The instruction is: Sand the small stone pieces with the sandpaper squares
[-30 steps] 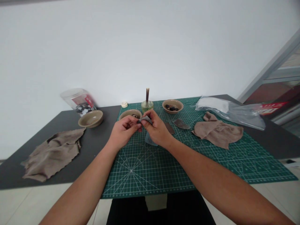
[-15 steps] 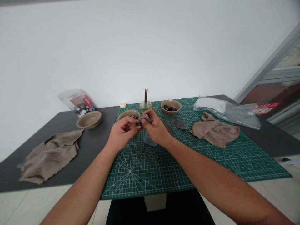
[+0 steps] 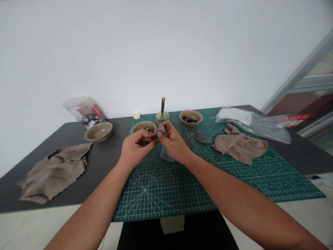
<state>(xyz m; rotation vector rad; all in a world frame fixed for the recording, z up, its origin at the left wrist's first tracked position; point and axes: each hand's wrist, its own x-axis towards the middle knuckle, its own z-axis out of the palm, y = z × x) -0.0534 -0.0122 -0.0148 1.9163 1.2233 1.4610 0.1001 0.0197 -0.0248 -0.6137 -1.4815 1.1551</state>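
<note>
My left hand [image 3: 135,148] and my right hand [image 3: 173,144] meet above the green cutting mat [image 3: 182,187]. The right hand pinches a small grey folded piece [image 3: 161,131], like sandpaper. The left fingers are closed on a small dark object against that piece; it is too small to name. A beige bowl [image 3: 143,126] with dark bits in it stands just behind the hands. A pale grey scrap [image 3: 165,156] lies on the mat under my right hand.
A second bowl of dark pieces [image 3: 190,117] and a small glass jar with a stick [image 3: 162,115] stand at the mat's far edge. Brown cloths lie at left [image 3: 56,171] and right [image 3: 240,146]. An empty bowl [image 3: 99,131], a tipped plastic jar [image 3: 83,111] and a plastic bag [image 3: 257,124] are further out.
Both hands stay together in almost the same place, with small finger shifts against the grey piece. The view has shifted slightly.
</note>
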